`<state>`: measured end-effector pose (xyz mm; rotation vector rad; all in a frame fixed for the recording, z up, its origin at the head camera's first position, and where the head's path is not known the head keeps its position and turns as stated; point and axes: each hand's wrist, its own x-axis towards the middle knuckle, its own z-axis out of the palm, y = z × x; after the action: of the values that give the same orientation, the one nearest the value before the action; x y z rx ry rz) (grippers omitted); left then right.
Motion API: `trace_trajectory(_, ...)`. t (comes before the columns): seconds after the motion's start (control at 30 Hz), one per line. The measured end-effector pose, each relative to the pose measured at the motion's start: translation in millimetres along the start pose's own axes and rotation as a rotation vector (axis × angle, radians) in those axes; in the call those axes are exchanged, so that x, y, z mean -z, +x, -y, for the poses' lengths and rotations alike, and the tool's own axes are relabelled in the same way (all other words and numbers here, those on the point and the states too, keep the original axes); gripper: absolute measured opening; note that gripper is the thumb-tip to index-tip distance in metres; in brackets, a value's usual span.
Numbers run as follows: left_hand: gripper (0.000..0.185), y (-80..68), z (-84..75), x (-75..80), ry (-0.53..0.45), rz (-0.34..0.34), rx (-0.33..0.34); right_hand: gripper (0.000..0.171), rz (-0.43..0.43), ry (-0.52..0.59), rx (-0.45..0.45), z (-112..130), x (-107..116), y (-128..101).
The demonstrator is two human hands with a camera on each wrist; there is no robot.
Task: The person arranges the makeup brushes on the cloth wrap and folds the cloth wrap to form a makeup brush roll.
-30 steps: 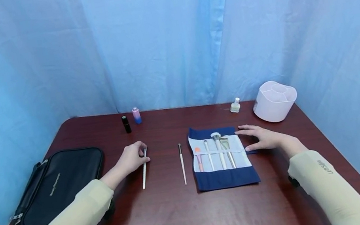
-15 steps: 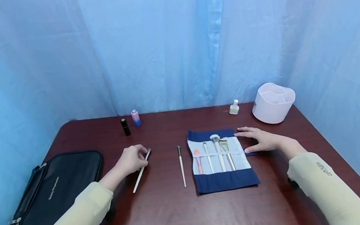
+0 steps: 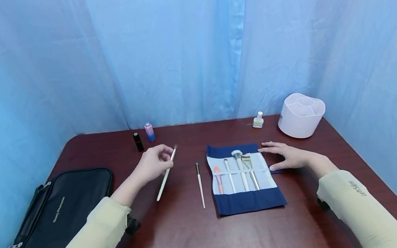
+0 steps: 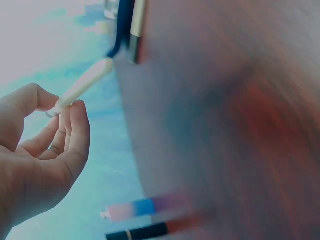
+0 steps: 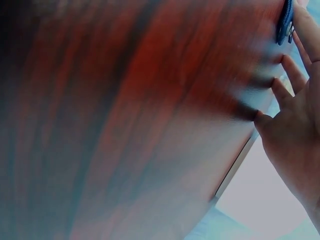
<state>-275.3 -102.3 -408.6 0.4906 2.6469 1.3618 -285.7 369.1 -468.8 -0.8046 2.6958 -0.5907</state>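
Note:
My left hand (image 3: 154,163) pinches a makeup brush (image 3: 164,185) near its bristle end, between thumb and fingers. The brush slants above the table, its pale handle toward me; the left wrist view shows the handle (image 4: 86,84) beyond the fingertips. A second, slim makeup brush (image 3: 200,189) lies on the table between that hand and an unrolled navy brush roll (image 3: 250,202). Several brushes, one of them peach (image 3: 219,182), sit under the roll's pale band. My right hand (image 3: 293,157) rests at the roll's right edge, fingers spread, beside its navy strap (image 5: 285,22).
A black zipped case (image 3: 66,211) lies at the left. Toward the back stand a black lipstick tube (image 3: 138,142), a pink-and-blue bottle (image 3: 150,132) and a small nail polish bottle (image 3: 258,121). A white divided holder (image 3: 299,119) is at the back right. Blue curtains surround the table.
My left hand has tilted the brush, then raised it off the table and carried it slightly right and away from me. My right hand has stayed by the roll.

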Motion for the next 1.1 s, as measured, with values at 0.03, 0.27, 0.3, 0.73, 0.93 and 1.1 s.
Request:
trace_trajectory(0.03, 0.032, 1.0, -4.2, -0.6, -0.024, 0.001, -0.003, 0.073, -0.001, 0.001, 0.000, -0.3, -0.2, 0.0)
trace_trajectory(0.27, 0.041, 8.4, -32.0, -6.9, -0.170, 0.019, -0.035, 0.073, -0.002, 0.005, -0.008, -2.8, -0.8, 0.8)
trace_trajectory(0.3, 0.042, 9.7, -35.9, -8.1, -0.187, 0.021, -0.040, 0.073, -0.001, 0.006, -0.009, -2.9, -0.9, 1.0)
trace_trajectory(0.73, 0.041, 31.2, -80.1, -31.0, -0.290, 0.027, -0.145, 0.074, 0.000, 0.003, -0.014, -3.7, -1.9, 0.6)
trace_trajectory(0.93, 0.039, 40.4, -100.6, -41.8, -0.349, 0.077, -0.181, 0.073, -0.003, 0.002, -0.022, -5.7, -2.5, -4.2)
trace_trajectory(1.1, 0.039, 55.1, -110.9, -56.8, -0.394, 0.102, -0.230, 0.074, -0.004, 0.006, -0.031, -7.9, -2.7, -8.1)
